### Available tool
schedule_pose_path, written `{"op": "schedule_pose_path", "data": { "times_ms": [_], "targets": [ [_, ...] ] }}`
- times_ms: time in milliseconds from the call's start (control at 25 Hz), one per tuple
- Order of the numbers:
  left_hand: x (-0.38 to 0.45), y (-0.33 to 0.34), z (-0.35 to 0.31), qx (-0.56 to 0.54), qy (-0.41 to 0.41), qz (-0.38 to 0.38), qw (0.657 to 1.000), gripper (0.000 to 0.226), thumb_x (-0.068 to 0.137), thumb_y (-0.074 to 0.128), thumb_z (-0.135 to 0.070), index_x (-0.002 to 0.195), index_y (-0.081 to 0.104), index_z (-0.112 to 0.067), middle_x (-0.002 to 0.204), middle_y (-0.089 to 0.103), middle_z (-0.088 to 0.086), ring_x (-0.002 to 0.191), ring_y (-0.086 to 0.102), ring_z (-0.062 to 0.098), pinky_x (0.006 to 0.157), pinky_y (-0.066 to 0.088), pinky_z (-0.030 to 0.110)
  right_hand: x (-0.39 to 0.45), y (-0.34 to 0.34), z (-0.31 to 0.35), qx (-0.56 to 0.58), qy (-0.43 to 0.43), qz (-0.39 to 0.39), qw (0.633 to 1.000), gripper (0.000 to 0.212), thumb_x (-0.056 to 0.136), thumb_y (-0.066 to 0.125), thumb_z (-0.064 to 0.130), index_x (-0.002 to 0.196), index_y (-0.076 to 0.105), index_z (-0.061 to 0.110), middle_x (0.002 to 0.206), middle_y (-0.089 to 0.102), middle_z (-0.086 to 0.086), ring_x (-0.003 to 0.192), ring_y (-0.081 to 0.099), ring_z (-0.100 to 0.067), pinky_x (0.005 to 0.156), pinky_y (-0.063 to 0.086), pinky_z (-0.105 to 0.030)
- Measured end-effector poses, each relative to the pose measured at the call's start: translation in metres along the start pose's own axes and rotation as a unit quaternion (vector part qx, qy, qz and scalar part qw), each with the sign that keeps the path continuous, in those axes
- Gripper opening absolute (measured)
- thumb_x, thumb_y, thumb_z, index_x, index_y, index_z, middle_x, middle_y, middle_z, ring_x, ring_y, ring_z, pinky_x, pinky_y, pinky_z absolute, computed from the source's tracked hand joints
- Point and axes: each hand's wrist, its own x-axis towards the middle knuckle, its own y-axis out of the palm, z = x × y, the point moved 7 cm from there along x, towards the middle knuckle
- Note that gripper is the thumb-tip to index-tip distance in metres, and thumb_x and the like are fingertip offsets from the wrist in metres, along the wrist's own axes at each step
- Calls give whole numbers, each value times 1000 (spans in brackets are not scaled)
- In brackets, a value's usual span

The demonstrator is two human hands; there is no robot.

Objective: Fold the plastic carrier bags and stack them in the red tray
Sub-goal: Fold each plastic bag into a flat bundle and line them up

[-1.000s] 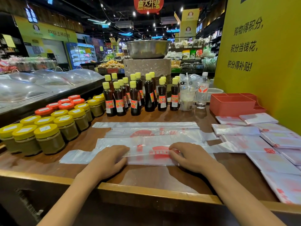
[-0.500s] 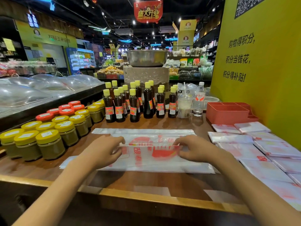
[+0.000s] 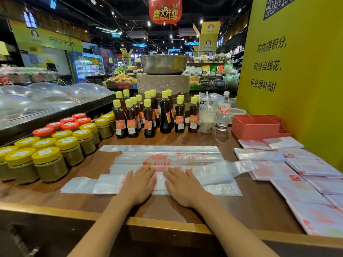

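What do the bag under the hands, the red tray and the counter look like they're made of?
Carrier bag: thin translucent plastic film with red print; the wood shows through, and it has creases and a sheen.
Red tray: probably moulded rigid plastic, matte coral-red, with uniform walls and built-in dividers.
Counter: looks like dark varnished wood or a wood-look laminate, glossy with reflections, and a lighter front edge strip.

Your left hand (image 3: 138, 184) and right hand (image 3: 182, 186) have moved together: a second ago they lay well apart on the bag (image 3: 167, 169), half a second ago they pinched its far fold, and now they press flat, side by side, at its middle near the bench's front edge. The bag, briefly folded narrower, lies spread long again, its handles toward the right edge.
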Motion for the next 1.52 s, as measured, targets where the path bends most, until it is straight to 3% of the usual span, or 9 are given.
{"op": "schedule_pose_path", "data": {
  "times_ms": [240,440,640,760,880,1040,1240,1400,1520],
  "targets": [
    [0,4,7,10,-10,41,999,58,107,13,-48,160,4,-26,167,-1,-6,153,-2,12,124,-3,44,4,10,-18,1,26,40,999,58,107,13,50,161,8,29,169,1,6,155,-1,-16,123,-3,-42],
    [-12,0,66,29,-61,45,997,61,106,13,-50,160,1,-24,167,-4,-3,154,-4,16,124,-1,44,-22,-2,-104,1,115,42,992,62,107,14,51,162,4,25,169,-3,3,155,-3,-16,124,-2,-41],
    [-19,0,99,40,-117,40,991,65,104,13,-55,160,2,-25,168,-3,0,154,-4,20,124,2,47,-46,-9,-151,35,201,-32,978,59,106,18,46,158,23,17,167,16,1,154,11,-18,124,8,-50],
    [-20,-1,95,44,-114,28,992,75,98,14,-67,160,4,-26,168,0,0,154,-1,20,123,0,48,-51,-21,-144,23,214,-104,971,56,105,28,46,154,32,19,164,26,4,154,12,-17,123,-3,-52],
    [-24,-7,84,38,-86,14,996,87,90,18,-78,160,9,-27,168,6,0,154,5,18,123,0,46,-56,-36,-132,32,165,-157,973,58,101,41,49,155,32,27,162,31,7,153,16,-11,122,-10,-45],
    [-29,-14,66,-18,-17,-3,1000,98,79,37,-87,158,16,-32,166,15,-6,152,14,15,125,6,44,-50,-27,-113,72,89,-118,986,60,95,48,51,152,37,33,157,40,11,147,29,-7,125,-3,-41],
    [-33,-30,61,-7,20,-84,996,109,63,36,-100,153,30,-38,162,27,-7,147,26,17,119,25,45,-53,-43,-104,56,75,-169,981,54,94,53,53,142,51,29,139,58,8,129,49,-11,119,21,-35],
    [-29,-32,71,-9,-51,-124,991,119,56,34,-103,152,35,-32,159,31,2,145,27,24,115,33,44,-55,-46,-101,85,84,-155,981,41,97,54,47,134,58,32,133,62,11,122,55,-10,102,42,-30],
    [-18,-35,62,37,-96,-167,980,95,74,52,-85,145,44,-22,139,48,7,126,42,23,98,44,35,-53,-47,-103,84,85,-146,982,33,97,52,41,125,67,33,128,65,15,119,57,-9,94,47,-29]
  ]
}}
